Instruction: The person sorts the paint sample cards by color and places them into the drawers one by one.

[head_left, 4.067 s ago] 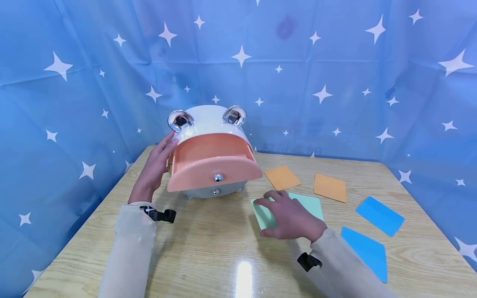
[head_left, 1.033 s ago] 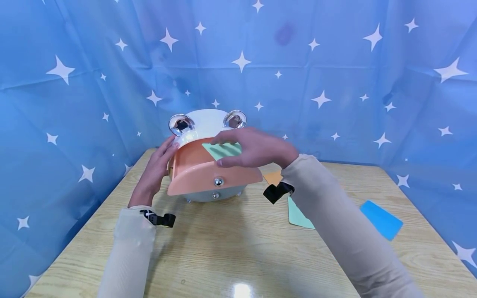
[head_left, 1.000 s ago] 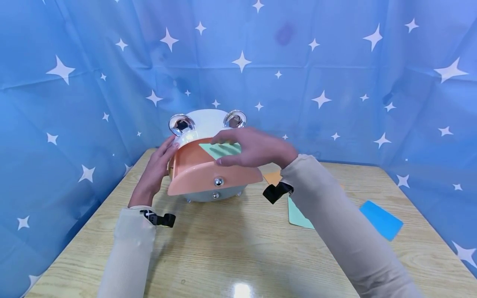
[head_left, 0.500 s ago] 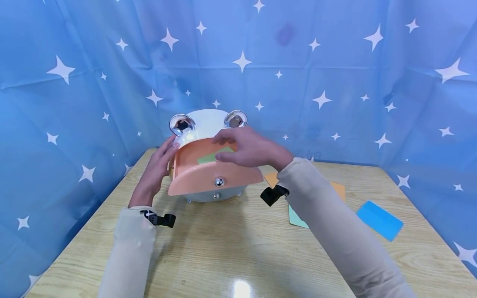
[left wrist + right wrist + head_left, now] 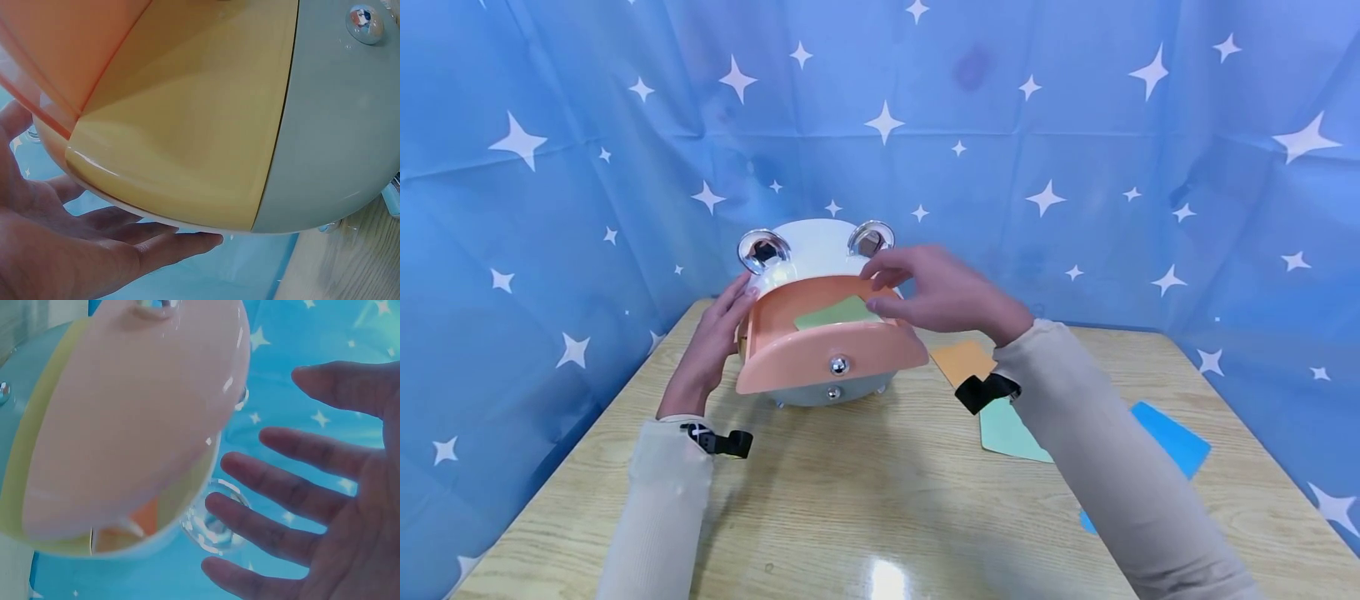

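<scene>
A frog-shaped drawer cabinet (image 5: 820, 243) with a white top and shiny ring eyes stands on the table. Its peach upper drawer (image 5: 797, 362) is pulled out. Inside lies a green card (image 5: 835, 312), partly hidden by the drawer front. My left hand (image 5: 711, 337) rests along the cabinet's left side, fingers extended; the left wrist view shows them at the edge beside the yellow middle drawer (image 5: 187, 125). Over the drawer's right end hovers my right hand (image 5: 943, 287), holding nothing. In the right wrist view its fingers (image 5: 287, 487) are spread and straight, apart from the cabinet.
Right of the cabinet, an orange card (image 5: 962, 362) and another green card (image 5: 1011, 433) lie on the wooden table (image 5: 820, 500). Blue cards (image 5: 1176, 442) lie farther right, partly behind the right sleeve. A blue star-patterned curtain (image 5: 970, 183) hangs behind.
My right hand took a green card from the table, brought it over the peach drawer and let it go inside. It has since drawn back rightward. My left hand has stayed put.
</scene>
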